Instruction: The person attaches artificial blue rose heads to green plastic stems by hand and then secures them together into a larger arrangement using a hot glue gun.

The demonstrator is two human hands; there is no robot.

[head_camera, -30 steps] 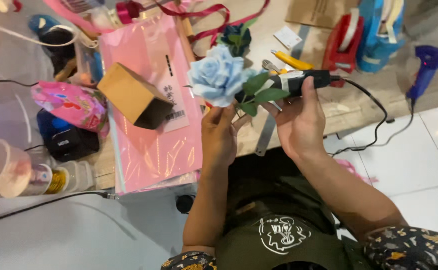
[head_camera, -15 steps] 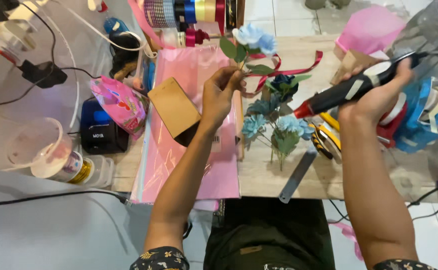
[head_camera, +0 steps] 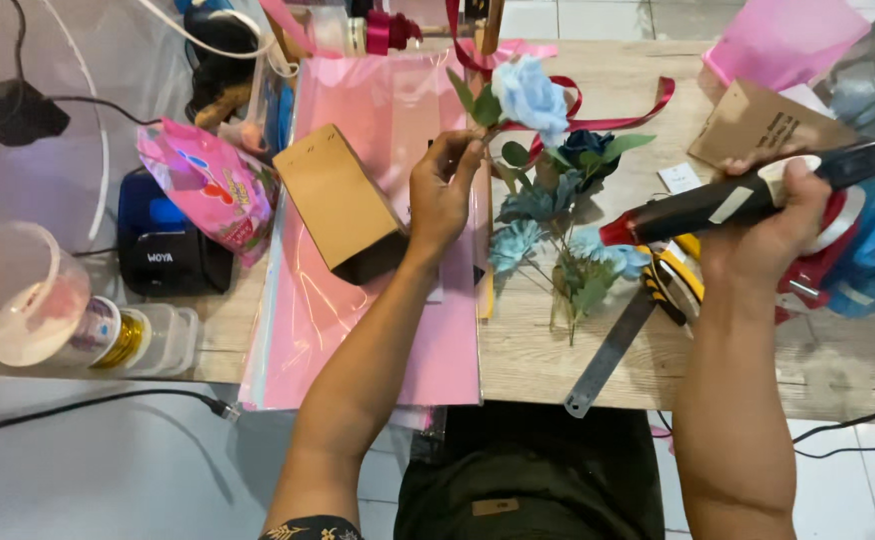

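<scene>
My left hand point(head_camera: 443, 190) pinches the stem of a light blue artificial rose point(head_camera: 532, 96) with green leaves, held over the wooden table point(head_camera: 538, 350). My right hand point(head_camera: 770, 225) grips a black glue gun point(head_camera: 728, 200) with a red tip pointing left, off to the right of the rose. Between the hands lies a bunch of blue artificial flowers point(head_camera: 558, 235) with green leaves. A red ribbon point(head_camera: 613, 118) curls behind the rose.
Pink wrapping sheets point(head_camera: 358, 330) cover the table's left part, with a small brown paper bag point(head_camera: 343, 205) on them. A metal ruler point(head_camera: 608, 355), a yellow cutter point(head_camera: 673, 280), a pink snack pack point(head_camera: 208, 180), a clear cup point(head_camera: 18, 300) and cables lie around.
The view has shifted down over the table. My left hand keeps the rose held out; my right hand with the glue gun has moved right and away from the flower.
</scene>
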